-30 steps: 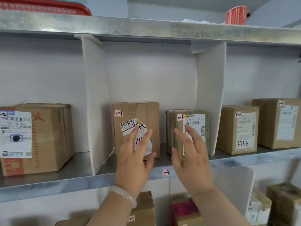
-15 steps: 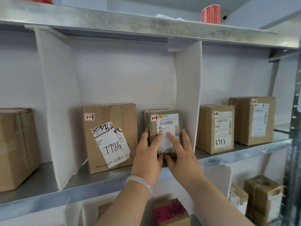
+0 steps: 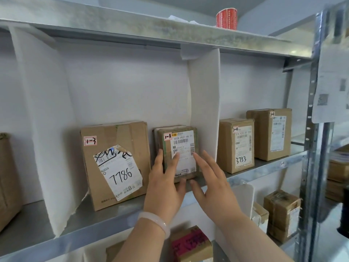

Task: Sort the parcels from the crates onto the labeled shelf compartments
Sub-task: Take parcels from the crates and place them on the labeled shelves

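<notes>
A small brown parcel with a white barcode label and a red "1-3" tag stands upright on the metal shelf, against the white divider. My left hand lies flat against its left front, thumb along the left edge. My right hand is spread in front of its lower right, fingertips at the label. Neither hand wraps around it. A larger parcel marked "7786", also tagged "1-3", stands just to the left in the same compartment.
Beyond the divider stand a parcel marked "3753" and another box. A box shows at far left past a second divider. A red tape roll sits on top. Lower-shelf parcels and a shelf post are on the right.
My hands went from the "7786" parcel to the small parcel and closed in on its front. The view swung to the right. The fingers now lie looser than half a second ago.
</notes>
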A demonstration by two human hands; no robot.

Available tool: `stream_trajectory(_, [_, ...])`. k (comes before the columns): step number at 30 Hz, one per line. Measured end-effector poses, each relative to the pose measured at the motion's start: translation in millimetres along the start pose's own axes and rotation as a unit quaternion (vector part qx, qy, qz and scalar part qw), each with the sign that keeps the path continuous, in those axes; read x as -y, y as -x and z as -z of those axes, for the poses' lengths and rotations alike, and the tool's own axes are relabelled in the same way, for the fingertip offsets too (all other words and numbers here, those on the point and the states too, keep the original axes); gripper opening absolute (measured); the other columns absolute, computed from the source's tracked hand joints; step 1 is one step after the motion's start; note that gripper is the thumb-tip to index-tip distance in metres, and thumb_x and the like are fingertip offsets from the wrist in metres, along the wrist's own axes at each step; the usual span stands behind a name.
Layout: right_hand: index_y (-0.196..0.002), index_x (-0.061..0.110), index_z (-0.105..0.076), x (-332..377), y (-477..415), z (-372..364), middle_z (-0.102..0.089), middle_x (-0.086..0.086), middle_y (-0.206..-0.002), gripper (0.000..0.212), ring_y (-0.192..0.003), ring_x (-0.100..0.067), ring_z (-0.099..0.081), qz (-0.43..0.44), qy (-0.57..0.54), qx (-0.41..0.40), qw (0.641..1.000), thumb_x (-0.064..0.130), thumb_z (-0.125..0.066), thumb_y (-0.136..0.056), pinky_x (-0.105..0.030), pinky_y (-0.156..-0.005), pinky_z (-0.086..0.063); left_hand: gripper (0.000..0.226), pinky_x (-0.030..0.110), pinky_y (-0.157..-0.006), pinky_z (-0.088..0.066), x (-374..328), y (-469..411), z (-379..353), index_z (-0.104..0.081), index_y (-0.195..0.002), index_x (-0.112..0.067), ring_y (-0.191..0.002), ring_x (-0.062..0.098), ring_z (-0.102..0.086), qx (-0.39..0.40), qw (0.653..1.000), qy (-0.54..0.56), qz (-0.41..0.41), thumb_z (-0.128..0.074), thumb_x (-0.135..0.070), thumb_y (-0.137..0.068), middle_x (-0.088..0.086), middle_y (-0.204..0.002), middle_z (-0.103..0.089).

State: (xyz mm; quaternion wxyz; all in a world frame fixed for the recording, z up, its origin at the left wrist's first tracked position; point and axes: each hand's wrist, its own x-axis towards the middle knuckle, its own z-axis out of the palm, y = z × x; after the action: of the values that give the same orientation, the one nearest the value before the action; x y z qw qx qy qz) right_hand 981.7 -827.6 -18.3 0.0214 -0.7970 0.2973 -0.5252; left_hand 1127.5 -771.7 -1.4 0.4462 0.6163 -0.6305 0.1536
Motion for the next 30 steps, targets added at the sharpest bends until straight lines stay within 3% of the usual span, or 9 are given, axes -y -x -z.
stream_trajectory(5, [-0.146, 0.037, -0.034, -2.4, 13.3, 29.4, -0.031, 0.018, -0.151, 0.062, -0.137, -0.001, -0.029, -0.017, 0.043, -0.074, 0.996, 0.034, -0.060, -0.090, -0.018, -0.101, -0.029, 0.061, 0.050, -0.103, -0.047, -15.1, 9.3, 2.0, -0.053, -0.141, -0.021, -0.134, 0.033, -0.046, -0.067, 0.993, -0.008, -0.097, -0.075, -0.025, -0.084, 0.011, -0.151, -0.042])
stream_trajectory(9, [-0.145, 0.041, -0.032, -19.6, 26.1, 46.9, -0.032, 0.013, -0.152, 0.062, -0.139, -0.011, -0.031, -0.048, 0.049, -0.066, 0.996, 0.033, -0.062, -0.090, -0.032, -0.107, -0.033, 0.050, 0.039, -0.103, -0.044, -43.7, 16.1, -17.3, -0.056, -0.137, -0.024, -0.131, 0.025, -0.048, -0.088, 0.986, 0.012, -0.141, -0.065, -0.038, -0.089, 0.004, -0.144, -0.049])
stream_trajectory(14, [-0.142, 0.039, -0.037, -69.8, 16.3, 82.4, -0.033, 0.013, -0.150, 0.060, -0.132, 0.009, -0.021, -0.063, 0.044, -0.117, 0.990, 0.031, -0.062, -0.089, -0.013, -0.103, -0.020, 0.045, 0.036, -0.104, -0.044, -87.9, 6.1, -60.1, -0.053, -0.136, -0.027, -0.128, 0.022, -0.050, -0.089, 0.977, 0.018, -0.193, -0.057, -0.039, -0.092, 0.002, -0.143, -0.048])
stream_trajectory(18, [-0.144, 0.035, -0.037, -117.5, -4.4, 97.3, -0.031, 0.004, -0.152, 0.062, -0.137, -0.003, -0.024, -0.057, 0.025, -0.110, 0.992, 0.025, -0.065, -0.089, -0.011, -0.104, -0.015, 0.053, 0.035, -0.106, -0.042, -117.0, -13.9, -104.0, -0.053, -0.138, -0.026, -0.133, 0.022, -0.045, -0.093, 0.984, 0.019, -0.153, -0.069, -0.029, -0.087, 0.003, -0.149, -0.041])
stream_trajectory(22, [-0.145, 0.050, -0.022, -163.5, -26.9, 104.4, -0.015, 0.006, -0.158, 0.070, -0.144, -0.018, -0.022, -0.037, 0.000, -0.039, 0.999, 0.028, -0.061, -0.092, -0.031, -0.103, -0.033, 0.070, 0.039, -0.109, -0.034, -135.6, -40.0, -140.7, -0.048, -0.143, -0.027, -0.141, 0.032, -0.036, -0.118, 0.991, -0.016, -0.066, -0.078, -0.020, -0.081, 0.012, -0.156, -0.031])
stream_trajectory(26, [-0.145, 0.056, -0.011, -196.2, -50.3, 99.1, -0.005, 0.007, -0.160, 0.077, -0.146, -0.016, -0.014, -0.008, -0.028, 0.016, 0.999, 0.029, -0.061, -0.092, -0.039, -0.106, -0.037, 0.081, 0.049, -0.114, -0.036, -136.3, -56.1, -165.2, -0.035, -0.151, -0.032, -0.145, 0.033, -0.027, -0.112, 0.991, -0.068, 0.013, -0.077, -0.019, -0.082, 0.013, -0.159, -0.018])
stream_trajectory(30, [-0.145, 0.055, -0.013, -216.5, -70.0, 87.5, -0.016, 0.008, -0.158, 0.080, -0.139, -0.014, -0.030, 0.012, -0.079, 0.067, 0.995, 0.021, -0.060, -0.091, -0.034, -0.102, -0.044, 0.087, 0.038, -0.106, -0.044, -132.0, -69.7, -181.9, -0.019, -0.154, -0.039, -0.133, 0.026, -0.041, -0.086, 0.990, -0.089, 0.071, -0.071, -0.018, -0.087, 0.006, -0.154, -0.027])
